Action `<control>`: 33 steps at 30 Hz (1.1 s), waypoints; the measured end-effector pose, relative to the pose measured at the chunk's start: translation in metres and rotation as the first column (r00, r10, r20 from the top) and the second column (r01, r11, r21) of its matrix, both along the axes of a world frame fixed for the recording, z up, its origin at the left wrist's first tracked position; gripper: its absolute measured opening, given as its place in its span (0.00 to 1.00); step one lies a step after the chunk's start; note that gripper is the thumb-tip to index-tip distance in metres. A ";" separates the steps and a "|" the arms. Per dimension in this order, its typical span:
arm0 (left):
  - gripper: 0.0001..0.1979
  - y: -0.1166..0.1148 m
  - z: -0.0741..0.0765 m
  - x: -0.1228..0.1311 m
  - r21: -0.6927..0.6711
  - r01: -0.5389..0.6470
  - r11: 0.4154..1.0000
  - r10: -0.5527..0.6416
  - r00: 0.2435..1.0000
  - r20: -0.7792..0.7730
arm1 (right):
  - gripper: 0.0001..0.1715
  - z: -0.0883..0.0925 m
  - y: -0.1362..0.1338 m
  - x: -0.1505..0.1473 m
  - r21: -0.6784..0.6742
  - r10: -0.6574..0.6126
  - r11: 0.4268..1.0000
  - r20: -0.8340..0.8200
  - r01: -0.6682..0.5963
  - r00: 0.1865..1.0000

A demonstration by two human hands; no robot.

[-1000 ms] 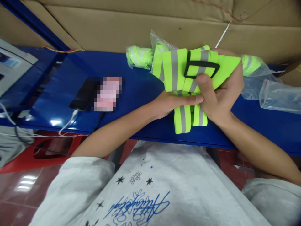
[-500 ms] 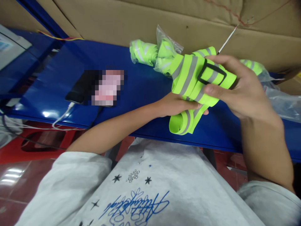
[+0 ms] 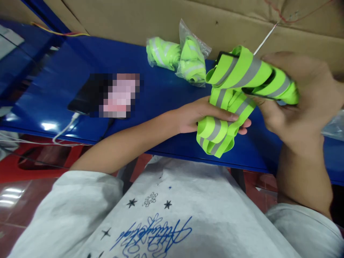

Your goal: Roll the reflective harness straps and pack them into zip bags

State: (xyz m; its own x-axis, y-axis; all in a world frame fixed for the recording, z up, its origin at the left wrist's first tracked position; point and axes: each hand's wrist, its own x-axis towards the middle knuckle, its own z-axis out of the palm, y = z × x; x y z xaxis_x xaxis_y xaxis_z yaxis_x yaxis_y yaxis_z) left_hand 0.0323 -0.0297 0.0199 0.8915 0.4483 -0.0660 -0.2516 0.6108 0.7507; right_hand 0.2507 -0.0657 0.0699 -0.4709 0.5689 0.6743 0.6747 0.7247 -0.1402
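Observation:
A neon-yellow reflective strap [image 3: 248,70] with a grey stripe and black buckle parts is bundled between my two hands above the blue table. My right hand [image 3: 298,86] grips the upper rolled part, its fingers partly hidden behind the strap. Lower down, my left hand [image 3: 204,113] holds the looped section, thumb on top and fingertips showing past the right side of the loops. Two clear plastic bags of the same kind of strap lie just behind: one bagged strap [image 3: 163,53] on its side, another bagged strap [image 3: 192,61] nearer my hands.
On the blue table [image 3: 161,89] to the left lie a black device [image 3: 80,98] with a white cable and a blurred-out phone-like object [image 3: 120,95]. A cardboard panel [image 3: 150,21] stands along the back. Clear plastic [image 3: 334,125] lies at the right. A red stool [image 3: 48,161] is below the table.
My right hand has turned and moved right with the upper part of the strap, whose buckle now faces differently. The lower loops hang wider over my left hand, and the view has shifted slightly.

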 end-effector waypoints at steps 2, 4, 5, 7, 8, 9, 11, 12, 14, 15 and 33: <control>0.11 0.002 0.005 -0.003 0.066 -0.046 0.997 0.044 0.999 0.018 | 0.30 -0.004 0.000 0.000 0.045 0.011 0.999 0.067 -0.014 0.998; 0.11 0.004 0.006 -0.006 0.116 -0.081 0.990 0.075 0.996 0.057 | 0.31 -0.009 0.003 -0.002 0.103 0.056 0.992 0.101 -0.066 0.993; 0.12 0.006 0.005 -0.006 0.131 -0.103 0.986 0.093 0.993 0.076 | 0.32 -0.012 0.005 -0.003 0.128 0.087 0.986 0.123 -0.103 0.989; 0.14 0.008 0.002 -0.006 0.151 -0.158 0.976 0.142 0.984 0.109 | 0.35 -0.017 0.008 -0.006 0.122 0.109 0.984 0.189 -0.133 0.976; 0.14 0.009 0.001 -0.005 0.158 -0.189 0.969 0.171 0.978 0.119 | 0.37 -0.018 0.009 -0.007 0.106 0.100 0.986 0.219 -0.125 0.971; 0.15 0.010 -0.001 -0.004 0.164 -0.220 0.962 0.201 0.972 0.125 | 0.39 -0.019 0.009 -0.008 0.090 0.081 0.990 0.243 -0.106 0.967; 0.15 0.012 -0.003 -0.002 0.165 -0.275 0.947 0.259 0.959 0.115 | 0.41 -0.018 0.010 -0.008 0.055 0.051 0.996 0.258 -0.068 0.965; 0.15 0.012 -0.004 -0.001 0.166 -0.303 0.938 0.290 0.952 0.101 | 0.41 -0.017 0.010 -0.008 0.029 0.064 0.997 0.250 -0.073 0.966; 0.14 0.012 -0.005 -0.001 0.177 -0.356 0.918 0.351 0.934 0.059 | 0.41 -0.013 0.012 -0.004 -0.089 0.167 0.985 0.226 -0.150 0.960; 0.13 0.012 -0.006 -0.001 0.188 -0.369 0.910 0.370 0.928 0.031 | 0.41 -0.011 0.014 -0.001 -0.190 0.244 0.959 0.190 -0.208 0.951; 0.15 0.008 -0.014 0.006 0.135 -0.260 0.956 0.269 0.962 -0.047 | 0.28 -0.026 0.018 -0.011 -0.230 -0.041 0.973 -0.236 -0.015 0.971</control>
